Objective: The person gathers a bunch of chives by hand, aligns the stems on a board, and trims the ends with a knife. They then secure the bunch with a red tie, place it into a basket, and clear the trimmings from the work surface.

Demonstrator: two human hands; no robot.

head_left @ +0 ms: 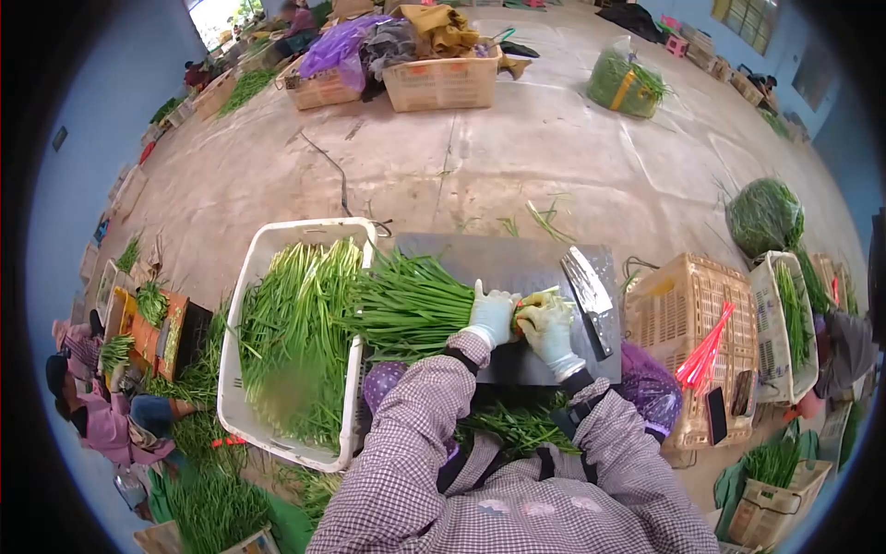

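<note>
A bunch of green chives [415, 300] lies across the dark board [540, 263], its leaves pointing left and its pale stem ends to the right. My left hand [494, 316], in a white glove, is closed round the bunch near the stems. My right hand [549, 331], also gloved, is closed at the stem end, with a bit of red and yellow showing by its fingers. Its fingertips are partly hidden. A cleaver [588, 295] with a dark handle lies flat on the board, right of my right hand.
A white crate [238, 406] of loose chives stands left of the board. On the right, an upturned tan crate [688, 286] bears red strips [706, 351] and a phone [716, 415]. Loose chives [521, 425] lie by my lap. A person [106, 415] sits at far left.
</note>
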